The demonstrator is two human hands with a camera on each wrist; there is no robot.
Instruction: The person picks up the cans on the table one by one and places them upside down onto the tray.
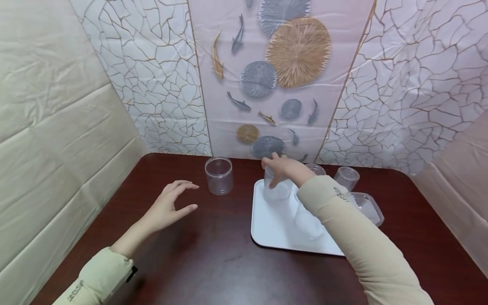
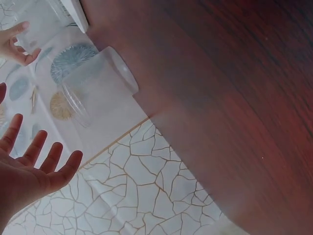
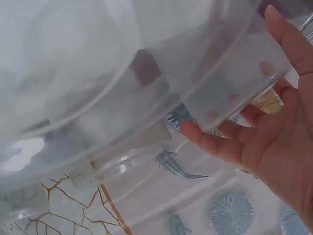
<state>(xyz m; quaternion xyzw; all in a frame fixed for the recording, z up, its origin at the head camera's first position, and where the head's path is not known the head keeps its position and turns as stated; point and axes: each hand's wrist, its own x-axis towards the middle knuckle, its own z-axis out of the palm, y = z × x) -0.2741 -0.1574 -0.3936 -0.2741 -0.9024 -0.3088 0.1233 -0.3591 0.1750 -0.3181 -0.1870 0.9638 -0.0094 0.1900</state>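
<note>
My right hand (image 1: 284, 169) grips a clear plastic jar (image 1: 280, 192) near its top, at the far left of the white tray (image 1: 267, 233). In the right wrist view, the right hand's fingers (image 3: 215, 142) lie along the jar's far side and the thumb is on the other side. My left hand (image 1: 167, 205) hovers over the table with fingers spread and holds nothing. Beyond its fingertips, apart from them, an open clear jar (image 1: 219, 180) stands upright on the table. The same jar (image 2: 100, 85) shows in the left wrist view.
More clear containers stand on the tray, one jar (image 1: 309, 222) near its front and another (image 1: 315, 169) at the back, partly behind my right arm. At right are a clear cup (image 1: 347, 176) and a clear rectangular box (image 1: 370, 209). A patterned cloth wall (image 1: 167, 84) borders the dark table (image 1: 213, 262).
</note>
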